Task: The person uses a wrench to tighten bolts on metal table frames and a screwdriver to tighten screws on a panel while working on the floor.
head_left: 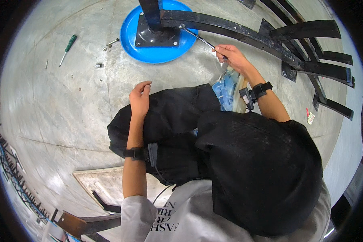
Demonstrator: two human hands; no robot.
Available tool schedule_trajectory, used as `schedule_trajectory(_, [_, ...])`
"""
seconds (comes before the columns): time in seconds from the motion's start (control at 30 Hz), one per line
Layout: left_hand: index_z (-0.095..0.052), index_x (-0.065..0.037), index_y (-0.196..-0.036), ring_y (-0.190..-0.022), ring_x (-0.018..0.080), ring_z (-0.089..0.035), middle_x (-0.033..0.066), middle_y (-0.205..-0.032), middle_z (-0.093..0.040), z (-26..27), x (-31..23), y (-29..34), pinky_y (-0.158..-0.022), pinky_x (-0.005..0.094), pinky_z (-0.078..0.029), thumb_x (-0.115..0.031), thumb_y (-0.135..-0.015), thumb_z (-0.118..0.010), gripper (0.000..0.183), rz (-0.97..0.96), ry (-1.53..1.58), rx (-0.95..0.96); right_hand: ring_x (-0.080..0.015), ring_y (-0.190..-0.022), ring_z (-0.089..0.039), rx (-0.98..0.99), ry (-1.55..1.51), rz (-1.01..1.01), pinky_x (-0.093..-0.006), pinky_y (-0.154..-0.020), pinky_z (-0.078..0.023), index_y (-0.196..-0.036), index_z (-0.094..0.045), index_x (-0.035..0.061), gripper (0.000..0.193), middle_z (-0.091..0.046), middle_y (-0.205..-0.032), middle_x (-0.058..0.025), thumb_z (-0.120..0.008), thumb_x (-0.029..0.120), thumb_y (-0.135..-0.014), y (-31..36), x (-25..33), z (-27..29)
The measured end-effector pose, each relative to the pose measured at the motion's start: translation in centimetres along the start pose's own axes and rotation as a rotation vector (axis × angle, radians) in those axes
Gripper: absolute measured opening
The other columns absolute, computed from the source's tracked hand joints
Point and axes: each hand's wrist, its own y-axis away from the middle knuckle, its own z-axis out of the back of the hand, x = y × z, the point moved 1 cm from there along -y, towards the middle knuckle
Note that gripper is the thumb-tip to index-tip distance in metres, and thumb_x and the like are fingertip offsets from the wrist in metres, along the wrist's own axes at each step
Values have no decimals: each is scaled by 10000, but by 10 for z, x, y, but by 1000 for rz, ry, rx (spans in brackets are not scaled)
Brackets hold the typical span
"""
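Observation:
My right hand is closed round the handle end of a slim silver wrench. The wrench's far head touches the side of a black metal beam, close to an upright post. Beneath that post, a square black foot plate with bolts near its corners rests in a round blue tray. Above my left knee hovers my left hand, its fingers loosely bent, and nothing shows in it. The palm side of the left hand is hidden.
On the concrete floor at the left lie a green-handled screwdriver, a bolt, a socket and several small parts. Beside my right knee is a blue-and-clear plastic bag. Black metal frame legs stretch across the right. A wooden board lies behind my left.

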Motion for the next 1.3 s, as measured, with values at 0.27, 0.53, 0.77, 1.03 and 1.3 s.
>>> schedule_trajectory(0.27, [-629,14,-938,-608,104,-504,65,-682,-592,-5,2,-2,-586,254,-411,-96,-813,-512,204,45,23,58,-102,-562,-463,-28,-163,-134,-237,-524,-395,-887,-531,25,161,-511,-635,-10,-437,155,-896,9,-30,-72])
schedule_trajectory(0.53, [-625,12,-949,-729,153,-597,106,-768,-632,-3,-1,1,-689,264,-460,-114,-818,-503,219,44,-63,93,-142,-586,-544,56,-109,-207,-251,-502,-408,-874,-513,13,158,-608,-719,-98,-425,144,-880,-3,-31,-95])
schedule_trajectory(0.77, [-628,8,-939,-647,124,-559,77,-702,-614,-5,-3,5,-625,253,-441,-110,-811,-517,206,3,-63,70,-143,-581,-549,130,-274,-295,-249,-491,-417,-905,-527,9,170,-618,-720,-107,-443,153,-872,-9,-29,-113])
schedule_trajectory(1.03, [-625,7,-942,-602,107,-517,59,-651,-579,-6,-8,6,-588,250,-423,-115,-806,-522,209,-62,-111,59,-126,-528,-534,-211,105,-171,-247,-464,-436,-736,-594,18,153,-575,-643,-55,-605,165,-774,-25,1,11])
schedule_trajectory(1.3, [-618,17,-941,-688,183,-574,127,-746,-609,-3,-9,6,-647,283,-447,-115,-813,-506,214,-28,-95,57,-117,-628,-525,-257,-482,54,-238,-572,-458,-869,-562,-4,121,-574,-753,-60,-548,115,-851,-28,-7,21])
